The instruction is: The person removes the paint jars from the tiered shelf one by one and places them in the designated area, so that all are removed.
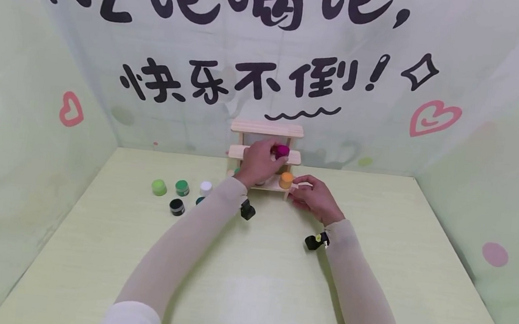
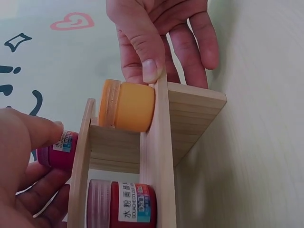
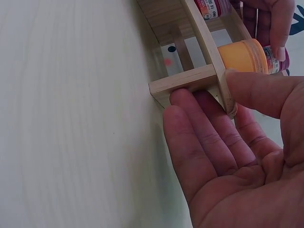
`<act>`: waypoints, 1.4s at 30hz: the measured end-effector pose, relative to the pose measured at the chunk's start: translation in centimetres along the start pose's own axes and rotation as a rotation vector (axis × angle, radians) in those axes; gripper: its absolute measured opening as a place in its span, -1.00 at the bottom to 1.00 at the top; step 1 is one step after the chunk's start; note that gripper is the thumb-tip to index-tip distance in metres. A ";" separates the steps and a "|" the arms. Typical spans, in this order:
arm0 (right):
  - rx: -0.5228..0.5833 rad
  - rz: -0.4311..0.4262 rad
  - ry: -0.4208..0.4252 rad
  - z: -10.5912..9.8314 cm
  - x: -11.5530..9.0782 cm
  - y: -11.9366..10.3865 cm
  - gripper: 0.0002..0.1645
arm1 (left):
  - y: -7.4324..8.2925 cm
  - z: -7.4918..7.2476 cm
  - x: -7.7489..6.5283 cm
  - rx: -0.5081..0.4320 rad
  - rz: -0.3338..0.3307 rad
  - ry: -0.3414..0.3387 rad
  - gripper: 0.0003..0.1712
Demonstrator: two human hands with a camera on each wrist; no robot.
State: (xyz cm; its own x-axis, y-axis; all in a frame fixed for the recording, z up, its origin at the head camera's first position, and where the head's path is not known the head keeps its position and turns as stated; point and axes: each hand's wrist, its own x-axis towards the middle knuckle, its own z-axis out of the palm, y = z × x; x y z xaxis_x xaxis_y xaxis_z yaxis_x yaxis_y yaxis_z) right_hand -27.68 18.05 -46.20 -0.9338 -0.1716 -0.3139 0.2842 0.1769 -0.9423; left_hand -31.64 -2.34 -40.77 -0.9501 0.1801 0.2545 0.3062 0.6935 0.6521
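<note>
A small three-tier wooden rack (image 1: 268, 128) stands at the back of the table against the wall sheet. My left hand (image 1: 258, 163) grips a magenta paint jar (image 1: 282, 152) by its sides at the right part of the middle shelf. In the left wrist view, the magenta jar's labelled side (image 2: 62, 145) sits right at that shelf's board. My right hand (image 1: 316, 197) holds the right end of the bottom shelf, thumb above and fingers beneath. Beside its thumb, an orange jar (image 2: 134, 105) stands on the bottom shelf, and a red labelled jar (image 2: 102, 204) stands farther along.
Left of the rack, a light green jar (image 1: 159, 187), a green jar (image 1: 182, 188), a white-topped jar (image 1: 206, 188) and a black jar (image 1: 177, 206) stand on the table (image 1: 246, 287). A dark teal jar (image 1: 200, 200) is partly hidden by the left sleeve.
</note>
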 end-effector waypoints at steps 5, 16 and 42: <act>-0.006 -0.002 -0.002 0.0 0.0 0.1 -0.54 | -0.3 -0.3 -0.4 -0.026 0.021 -0.010 -0.53; -0.004 -0.005 0.009 0.1 0.2 0.3 -0.59 | -1.0 -0.9 -1.8 -0.139 -0.021 -0.042 -0.51; -0.018 -0.038 0.031 0.4 0.1 0.3 -0.59 | -2.8 -5.1 -9.2 -0.296 0.008 -0.072 -0.54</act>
State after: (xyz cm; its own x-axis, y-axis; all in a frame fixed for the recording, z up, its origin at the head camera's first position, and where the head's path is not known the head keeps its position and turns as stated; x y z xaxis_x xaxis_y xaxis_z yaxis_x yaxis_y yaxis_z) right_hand -27.63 17.67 -46.60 -0.9504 -0.1483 -0.2735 0.2444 0.1882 -0.9512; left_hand -23.47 -9.50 -41.27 -0.9460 0.2413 0.2163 0.3078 0.4602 0.8327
